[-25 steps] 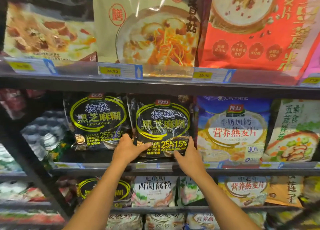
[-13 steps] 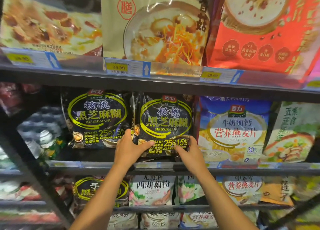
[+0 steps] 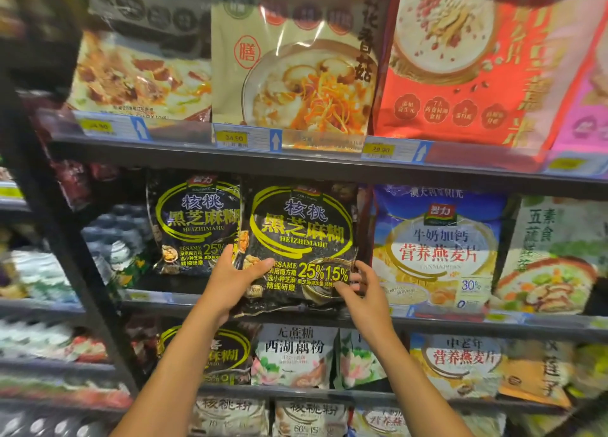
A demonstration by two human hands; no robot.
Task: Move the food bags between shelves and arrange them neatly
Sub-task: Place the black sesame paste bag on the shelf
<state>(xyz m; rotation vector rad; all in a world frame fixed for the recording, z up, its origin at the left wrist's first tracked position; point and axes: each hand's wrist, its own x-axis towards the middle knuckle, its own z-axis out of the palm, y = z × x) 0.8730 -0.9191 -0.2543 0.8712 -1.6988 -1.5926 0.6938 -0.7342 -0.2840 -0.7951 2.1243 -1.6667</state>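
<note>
I have the black sesame bag (image 3: 296, 239) in both hands, at the front of the middle shelf (image 3: 460, 323). The left hand (image 3: 235, 282) grips its lower left corner w/ the thumb across the front; the rest of that hand goes behind the bag, so I cannot see it. The right hand (image 3: 362, 292) grips the lower right corner w/ curled fingers (image 3: 345, 287). The bag is approx. upright. Its bottom edge hangs over the shelf's front lip, and its top edge is just under the upper shelf (image 3: 197, 155). Its left edge overlaps the twin bag (image 3: 187, 226). On the right there is only a narrow dark gap before the blue oat bag (image 3: 437, 249), so little room sideways. Open room is toward me, in front of the shelves.
</note>
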